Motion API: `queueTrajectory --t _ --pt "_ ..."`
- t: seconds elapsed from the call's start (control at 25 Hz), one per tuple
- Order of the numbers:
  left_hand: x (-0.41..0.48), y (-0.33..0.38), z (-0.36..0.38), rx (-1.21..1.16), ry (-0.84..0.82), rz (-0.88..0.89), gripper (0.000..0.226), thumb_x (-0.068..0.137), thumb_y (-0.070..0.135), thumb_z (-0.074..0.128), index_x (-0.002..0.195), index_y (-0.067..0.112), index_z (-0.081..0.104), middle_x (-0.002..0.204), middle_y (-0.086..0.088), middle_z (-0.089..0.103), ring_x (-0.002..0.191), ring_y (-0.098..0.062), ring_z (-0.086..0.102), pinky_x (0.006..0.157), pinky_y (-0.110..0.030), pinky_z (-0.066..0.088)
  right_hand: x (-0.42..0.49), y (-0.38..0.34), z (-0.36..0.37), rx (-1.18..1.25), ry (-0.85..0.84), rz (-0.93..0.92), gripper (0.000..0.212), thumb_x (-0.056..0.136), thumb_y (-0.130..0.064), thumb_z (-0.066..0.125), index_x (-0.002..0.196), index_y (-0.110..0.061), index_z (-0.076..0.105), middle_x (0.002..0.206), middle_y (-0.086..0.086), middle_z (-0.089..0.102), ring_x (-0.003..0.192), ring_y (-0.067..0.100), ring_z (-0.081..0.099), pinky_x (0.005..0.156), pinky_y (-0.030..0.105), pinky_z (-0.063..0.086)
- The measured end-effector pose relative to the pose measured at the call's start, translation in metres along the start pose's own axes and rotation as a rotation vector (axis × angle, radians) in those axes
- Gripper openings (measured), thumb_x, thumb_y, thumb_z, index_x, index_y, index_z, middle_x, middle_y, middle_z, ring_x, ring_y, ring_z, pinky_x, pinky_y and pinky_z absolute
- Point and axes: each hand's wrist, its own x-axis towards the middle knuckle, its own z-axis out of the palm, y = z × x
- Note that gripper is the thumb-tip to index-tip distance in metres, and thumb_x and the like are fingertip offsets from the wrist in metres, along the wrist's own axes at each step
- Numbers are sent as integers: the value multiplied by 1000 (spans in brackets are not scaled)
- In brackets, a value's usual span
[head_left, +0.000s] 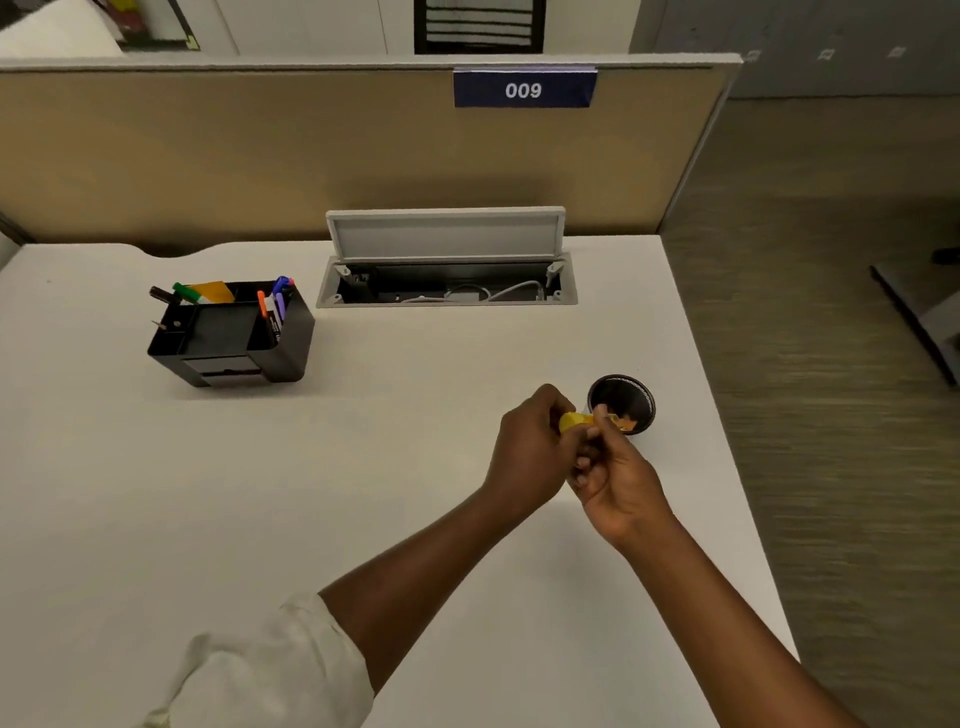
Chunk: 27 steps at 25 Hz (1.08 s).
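Both my hands meet over the white desk (363, 467), just in front of a small round black cup (641, 397). My left hand (532, 452) grips a short yellow object (573, 420), likely a marker or its cap. My right hand (615, 483) has its fingers curled round the other end, where an orange piece (626, 423) shows at the cup's front rim. I cannot tell whether the yellow and orange pieces are joined or apart.
A black desk organizer (231, 338) with several pens and markers stands at the left back. An open cable hatch (447, 280) with its lid raised sits at the desk's rear, before a tan partition (260, 150). The desk's right edge (727, 441) drops to carpet.
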Motion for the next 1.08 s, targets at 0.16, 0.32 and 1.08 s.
queueTrajectory --t 0.16,0.32,1.08 --pt "6 20 22 41 -4 68 12 88 20 68 91 11 60 83 -7 67 75 -23 62 66 -41 53 -1 -24 -7 29 84 -62 27 96 -39 66 102 -13 69 68 -3 60 51 7 48 52 19 48" --pt "14 34 42 66 8 121 7 90 14 65 91 10 59 85 -7 66 76 -22 60 67 -41 54 6 -43 -20 19 126 -104 28 97 -35 66 107 -10 71 63 -3 62 50 6 51 54 21 52" --pt "60 22 58 -500 95 -410 18 91 17 71 106 6 70 80 -9 72 66 -16 69 73 -35 63 43 -93 -41 39 148 -148 20 97 -26 68 100 -6 68 78 10 74 64 14 73 59 25 62"
